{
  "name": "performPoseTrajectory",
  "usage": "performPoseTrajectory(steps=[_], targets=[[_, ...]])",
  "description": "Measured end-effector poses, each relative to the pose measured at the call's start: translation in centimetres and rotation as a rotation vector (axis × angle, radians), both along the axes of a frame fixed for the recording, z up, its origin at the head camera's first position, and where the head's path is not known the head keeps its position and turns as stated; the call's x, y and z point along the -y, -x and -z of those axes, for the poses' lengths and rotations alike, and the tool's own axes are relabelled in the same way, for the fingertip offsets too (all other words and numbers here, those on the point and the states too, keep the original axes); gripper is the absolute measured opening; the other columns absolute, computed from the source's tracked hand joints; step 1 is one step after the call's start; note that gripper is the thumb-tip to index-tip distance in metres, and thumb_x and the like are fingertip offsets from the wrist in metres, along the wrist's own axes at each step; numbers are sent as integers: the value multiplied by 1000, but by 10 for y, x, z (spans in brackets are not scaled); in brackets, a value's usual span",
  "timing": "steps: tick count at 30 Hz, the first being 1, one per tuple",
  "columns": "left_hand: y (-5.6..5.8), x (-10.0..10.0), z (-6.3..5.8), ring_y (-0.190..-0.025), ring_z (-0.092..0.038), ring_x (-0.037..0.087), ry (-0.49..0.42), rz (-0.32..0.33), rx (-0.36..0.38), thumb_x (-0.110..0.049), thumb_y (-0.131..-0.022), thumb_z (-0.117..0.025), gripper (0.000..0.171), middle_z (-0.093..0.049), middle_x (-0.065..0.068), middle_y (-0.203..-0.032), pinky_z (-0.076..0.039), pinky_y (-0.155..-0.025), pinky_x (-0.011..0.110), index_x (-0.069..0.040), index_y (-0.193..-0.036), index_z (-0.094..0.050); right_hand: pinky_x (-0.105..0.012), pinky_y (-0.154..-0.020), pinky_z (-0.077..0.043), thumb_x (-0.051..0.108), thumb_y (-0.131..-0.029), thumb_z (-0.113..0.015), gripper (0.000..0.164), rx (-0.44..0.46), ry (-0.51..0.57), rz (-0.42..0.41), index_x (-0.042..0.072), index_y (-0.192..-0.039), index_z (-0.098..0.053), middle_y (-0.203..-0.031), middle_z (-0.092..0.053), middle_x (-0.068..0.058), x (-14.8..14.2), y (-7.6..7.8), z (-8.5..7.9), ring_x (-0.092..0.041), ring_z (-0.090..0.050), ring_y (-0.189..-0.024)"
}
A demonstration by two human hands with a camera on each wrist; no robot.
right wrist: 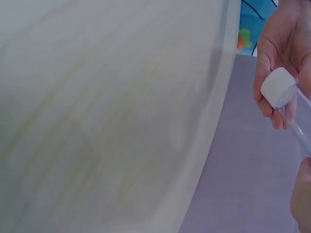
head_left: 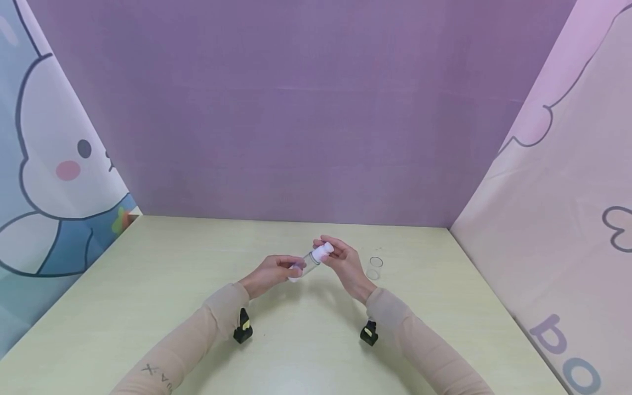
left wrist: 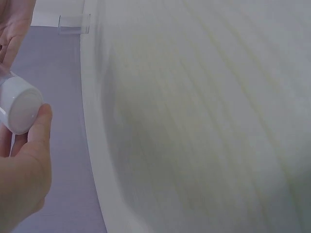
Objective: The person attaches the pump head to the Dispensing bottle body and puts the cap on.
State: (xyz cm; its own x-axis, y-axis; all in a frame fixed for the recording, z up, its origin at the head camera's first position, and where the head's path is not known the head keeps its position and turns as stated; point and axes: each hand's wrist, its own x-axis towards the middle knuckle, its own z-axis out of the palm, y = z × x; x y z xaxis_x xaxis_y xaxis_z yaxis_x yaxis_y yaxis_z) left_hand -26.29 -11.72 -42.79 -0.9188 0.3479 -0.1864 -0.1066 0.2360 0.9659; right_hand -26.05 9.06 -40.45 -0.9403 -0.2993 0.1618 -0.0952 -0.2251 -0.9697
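Note:
A clear bottle (head_left: pixel 310 264) with a white top (head_left: pixel 322 252) is held tilted above the table between both hands. My left hand (head_left: pixel 271 272) grips its lower end, where a white base (left wrist: pixel 22 108) shows; the right wrist view has this white end (right wrist: pixel 278 87) against the left palm. At the upper end, my right hand (head_left: pixel 348 267) has thumb and fingers around the white top, whose narrow tip points up and to the right. In the right wrist view, the right hand is mostly cut off by the frame edge.
A small clear cylinder (head_left: pixel 374 267) like a cup stands on the pale table (head_left: pixel 306 351), just right of my right hand. Black wrist cameras (head_left: pixel 243 327) hang below both sleeves. A purple panel (head_left: pixel 296 120) closes the back, with printed sheets on both sides.

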Motion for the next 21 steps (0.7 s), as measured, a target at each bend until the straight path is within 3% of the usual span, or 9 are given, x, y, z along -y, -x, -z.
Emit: performPoseTrajectory(steps=[11,21], targets=[[-2,-1,-2,-110,-53,21,11,-8,-3,-23,-85,-66,42,-58,3,-125,-39,-95,46,-12,-124,-57,-25,-92,-45,-10,-84,-54,45,9,-18,20,-2,-128,-47,-126,-55,-17,-1,3,3,-14,-59,-110],[0,-2,0,-109,-53,21,-24,-33,-16,-19,-83,-68,40,-57,5,-125,-40,-95,44,-9,-121,-60,-25,-87,-48,-6,-81,-62,41,6,-56,100,-4,-121,-52,-115,-64,-11,0,3,3,-12,-62,-102]])
